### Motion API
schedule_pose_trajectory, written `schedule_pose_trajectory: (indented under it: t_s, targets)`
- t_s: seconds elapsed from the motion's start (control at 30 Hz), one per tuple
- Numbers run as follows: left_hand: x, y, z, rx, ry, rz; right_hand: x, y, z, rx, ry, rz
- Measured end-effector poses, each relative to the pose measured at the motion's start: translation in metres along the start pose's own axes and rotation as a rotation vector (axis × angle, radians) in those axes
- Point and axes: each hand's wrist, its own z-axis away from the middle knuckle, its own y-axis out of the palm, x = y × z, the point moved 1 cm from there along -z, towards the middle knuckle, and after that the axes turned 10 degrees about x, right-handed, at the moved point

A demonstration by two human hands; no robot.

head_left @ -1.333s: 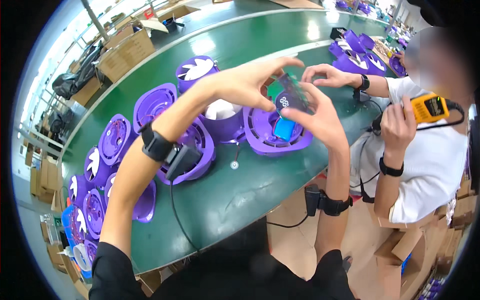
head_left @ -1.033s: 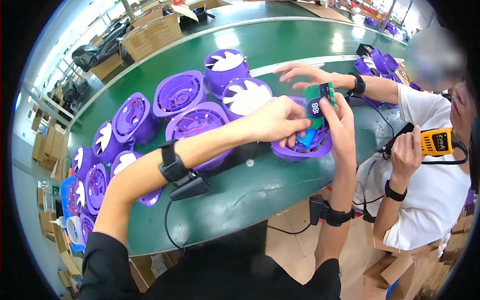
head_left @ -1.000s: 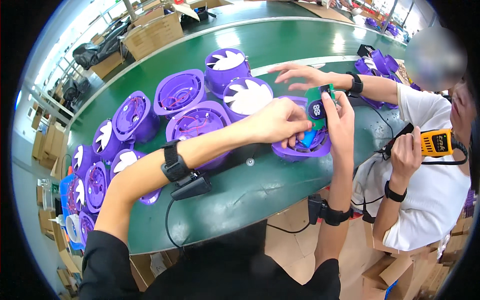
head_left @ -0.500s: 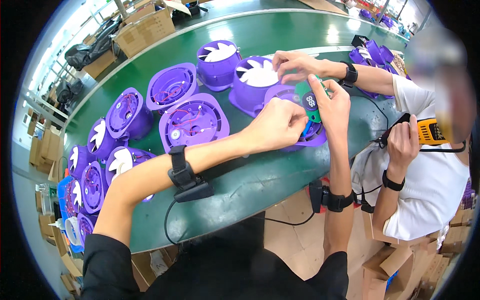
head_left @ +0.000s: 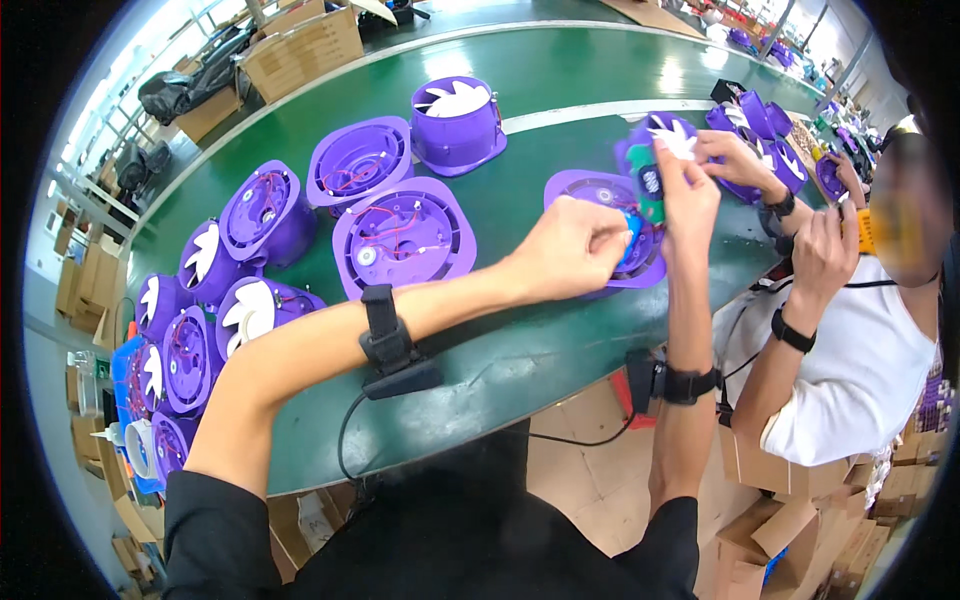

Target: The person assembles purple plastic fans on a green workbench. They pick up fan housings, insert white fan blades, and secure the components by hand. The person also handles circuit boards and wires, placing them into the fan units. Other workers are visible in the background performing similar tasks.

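We hold a small green circuit board (head_left: 648, 190) with our right hand (head_left: 688, 190); our left hand (head_left: 570, 250) pinches its blue part (head_left: 630, 236).

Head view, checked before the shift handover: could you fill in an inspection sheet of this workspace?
Surface: long green table with a pale stripe.
Job's things: green circuit board and a small blue part, held over an open purple fan housing.
Clutter: many more purple fan housings, some with white blades, crowded at the left.
Grippers: left hand pinches the blue part; right hand holds the board upright.
Cables: red wires inside the housings; black cable from the left wrist strap.
Surroundings: cardboard boxes; a co-worker at the right.
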Motion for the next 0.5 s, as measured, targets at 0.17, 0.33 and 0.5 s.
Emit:
schedule_pose_trajectory:
  t_s: [0.17, 0.33, 0.5]
  targets:
    - [0.004, -0.019, -0.012, -0.077, -0.179, 0.46, 0.002, 0.01, 0.0, 0.062, -0.053, 0.143]
    - [-0.032, -0.05, -0.011, -0.078, 0.126, 0.441, 0.021, -0.001, 0.011, 0.482, -0.142, 0.151]
    - [-0.111, -0.088, 0.031, -0.079, 0.111, 0.258, 0.033, 0.002, 0.028, 0.737, -0.551, 0.786]
